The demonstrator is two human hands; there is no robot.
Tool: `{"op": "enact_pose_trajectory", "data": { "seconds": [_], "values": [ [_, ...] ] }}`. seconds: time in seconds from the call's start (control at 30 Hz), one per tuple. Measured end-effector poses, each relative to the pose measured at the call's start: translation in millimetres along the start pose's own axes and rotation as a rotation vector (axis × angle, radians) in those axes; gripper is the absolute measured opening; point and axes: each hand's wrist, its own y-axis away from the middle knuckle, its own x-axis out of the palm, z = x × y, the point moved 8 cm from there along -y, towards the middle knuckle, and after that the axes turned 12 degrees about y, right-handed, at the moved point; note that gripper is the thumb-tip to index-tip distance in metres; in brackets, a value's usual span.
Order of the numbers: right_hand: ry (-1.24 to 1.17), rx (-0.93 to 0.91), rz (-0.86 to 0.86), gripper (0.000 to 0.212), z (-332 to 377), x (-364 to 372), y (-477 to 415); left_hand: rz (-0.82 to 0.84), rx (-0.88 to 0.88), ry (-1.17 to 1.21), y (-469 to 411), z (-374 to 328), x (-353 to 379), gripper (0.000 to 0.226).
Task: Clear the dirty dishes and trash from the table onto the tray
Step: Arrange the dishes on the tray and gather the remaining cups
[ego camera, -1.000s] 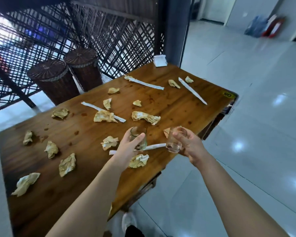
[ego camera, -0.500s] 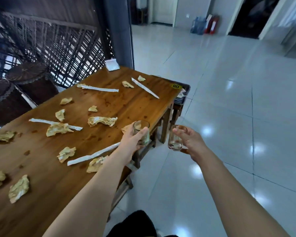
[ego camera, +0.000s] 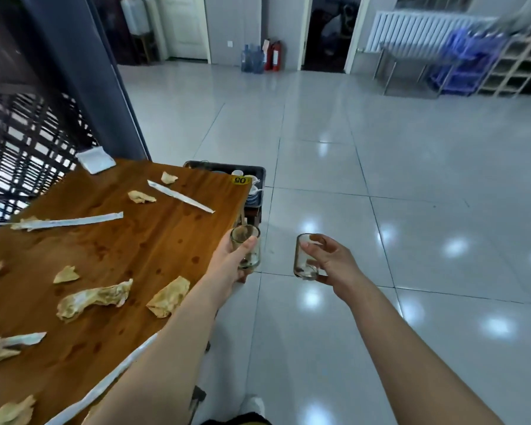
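The left hand (ego camera: pixel 232 262) grips the first clear glass tumbler (ego camera: pixel 248 240), with its fingers (ego camera: pixel 246 245) curled round the wall; the tumbler is upright, just off the right edge of the brown wooden tabletop (ego camera: pixel 154 246). The right hand (ego camera: pixel 331 262) grips the second clear glass tumbler (ego camera: pixel 302 259), fingers (ego camera: pixel 311 247) wrapped round its upper part; this tumbler is near upright, above the grey tiled floor (ego camera: pixel 380 167) and apart from the tabletop. Brown residue shows in the base of both tumblers. The two tumblers are near each other, not touching. The dark rectangular plastic tray (ego camera: pixel 224 165) sits beyond the far end of the tabletop, partly hidden by its corner, and holds white dishes (ego camera: pixel 252 183). A yellow label marked "05" (ego camera: pixel 240 180) is fixed at that corner. Crumpled tan paper napkins (ego camera: pixel 92 299) and long white paper wrappers (ego camera: pixel 181 196) lie scattered on the tabletop. A white square napkin pack (ego camera: pixel 95 161) lies at the far left corner.
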Motion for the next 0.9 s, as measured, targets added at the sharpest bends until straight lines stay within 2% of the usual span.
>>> {"op": "enact_pose_trajectory", "data": {
  "seconds": [0.27, 0.43, 0.53, 0.73, 0.9],
  "values": [
    [-0.098, 0.014, -0.132, 0.039, 28, -2, -43, 0.132, -0.021, -0.082, -72, -28, 19, 0.024],
    [-0.135, 0.040, -0.179, 0.039, 35, -9, -61, 0.170, -0.047, -0.059, -100, -29, 34, 0.039],
    [-0.159, 0.040, -0.210, 0.036, 44, -17, -77, 0.202, -0.061, -0.055, -117, -28, 44, 0.036],
    [-0.141, 0.054, -0.198, 0.033, 53, -30, -120, 0.218, -0.071, -0.067, -154, -25, 61, 0.048],
    [-0.129, 0.067, -0.168, 0.044, 60, -43, -166, 0.180, -0.077, -0.053, -194, -27, 80, 0.040]
  ]
}}
